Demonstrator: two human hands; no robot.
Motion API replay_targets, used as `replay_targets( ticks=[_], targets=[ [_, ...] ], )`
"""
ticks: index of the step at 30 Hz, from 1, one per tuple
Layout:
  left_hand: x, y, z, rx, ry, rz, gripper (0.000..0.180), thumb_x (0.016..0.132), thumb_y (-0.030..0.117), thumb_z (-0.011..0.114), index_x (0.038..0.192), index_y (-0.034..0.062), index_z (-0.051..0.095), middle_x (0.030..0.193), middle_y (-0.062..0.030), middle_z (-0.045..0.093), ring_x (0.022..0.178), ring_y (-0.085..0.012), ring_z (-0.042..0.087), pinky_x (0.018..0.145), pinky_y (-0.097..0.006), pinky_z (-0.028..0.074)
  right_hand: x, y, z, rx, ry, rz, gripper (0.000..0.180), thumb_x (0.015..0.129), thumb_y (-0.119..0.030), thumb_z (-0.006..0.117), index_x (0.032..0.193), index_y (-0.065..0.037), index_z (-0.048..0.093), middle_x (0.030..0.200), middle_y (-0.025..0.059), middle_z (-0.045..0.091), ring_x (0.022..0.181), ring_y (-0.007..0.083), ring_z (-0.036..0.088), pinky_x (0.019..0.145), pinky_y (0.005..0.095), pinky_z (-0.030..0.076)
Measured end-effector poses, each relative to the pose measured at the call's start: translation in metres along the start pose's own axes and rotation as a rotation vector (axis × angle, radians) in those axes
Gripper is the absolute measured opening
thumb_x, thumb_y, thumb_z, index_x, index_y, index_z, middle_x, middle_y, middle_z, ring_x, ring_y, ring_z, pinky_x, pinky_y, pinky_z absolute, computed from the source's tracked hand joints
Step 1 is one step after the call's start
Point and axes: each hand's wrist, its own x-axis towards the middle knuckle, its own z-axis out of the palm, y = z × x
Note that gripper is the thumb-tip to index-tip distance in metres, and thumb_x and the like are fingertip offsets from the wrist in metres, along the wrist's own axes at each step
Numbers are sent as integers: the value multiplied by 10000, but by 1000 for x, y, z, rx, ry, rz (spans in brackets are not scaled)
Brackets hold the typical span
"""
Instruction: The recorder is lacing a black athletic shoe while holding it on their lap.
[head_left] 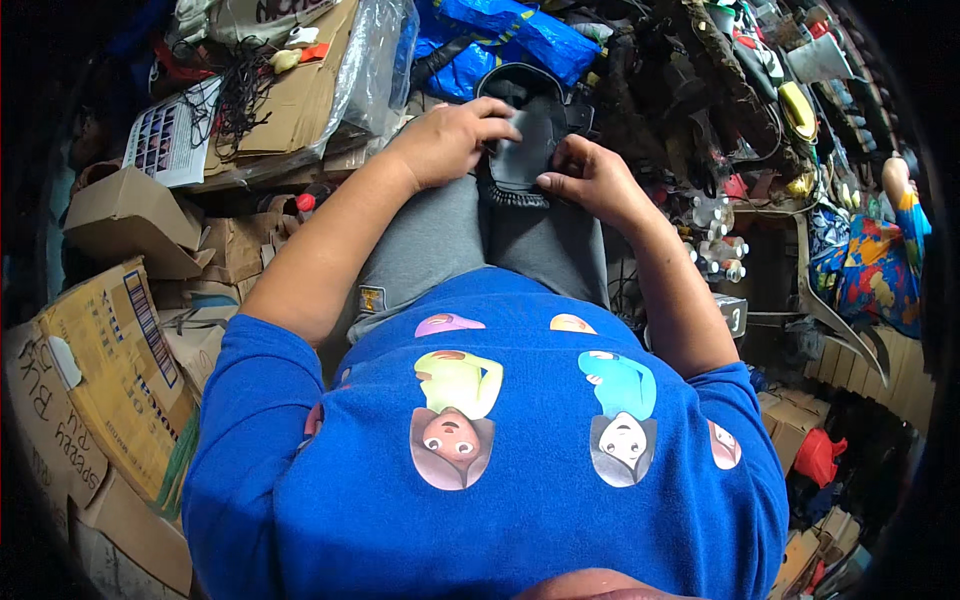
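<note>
A black leather-like piece [525, 158], long and rounded like a slipper or pouch, lies on my lap between my knees. Its smooth grey-black inner face is up, and the end nearest me has a ribbed, gathered edge. My left hand [462, 138] is over its left side, fingers apart and reaching across it, the tips blurred. At its right edge, my right hand [597, 178] pinches the rim between thumb and bent fingers. A black strap or tab [580, 120] sticks out beyond my right fingers. I cannot tell exactly what kind of thing the piece is.
A blue plastic bag [520, 40] lies beyond my knees. To the left are flattened cardboard [280, 100], tangled black cords [245, 95] and an open carton [135, 220]. Small bottles [718, 240] and a hooked metal bar [825, 300] crowd the right side.
</note>
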Motion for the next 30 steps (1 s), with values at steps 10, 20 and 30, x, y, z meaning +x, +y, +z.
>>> replay_targets(
  ticks=[10, 20, 30],
  targets=[
    [-12, -12, -11, -43, -2, 4, 258, 673, -36, 673, 912, 58, 660, 1002, -65, 610, 940, -240, 610, 817, -310, 502, 7, 5, -4, 276, -89, 25, 256, 789, -223, 753, 837, -71, 553, 651, -83, 457, 608, 18, 384, 540, 193, 327],
    [-6, -3, -10, 68, -73, 17, 244, 746, 175, 669, 976, 93, 673, 1156, -88, 596, 1051, -274, 580, 901, -361, 467, 2, -14, 3, -302, 208, -254, 515, 706, -303, 769, 1116, -105, 526, 802, 135, 620, 756, 288, 621, 642, 365, 479],
    [33, 10, 42, -259, -12, -4, 323, 741, 246, 719, 983, 77, 589, 1034, -82, 499, 976, -256, 544, 881, -334, 445, -11, -9, -11, -181, -167, -167, 240, 832, -225, 627, 777, 6, 592, 637, 181, 528, 555, 287, 511, 549, 376, 410]
  ],
)
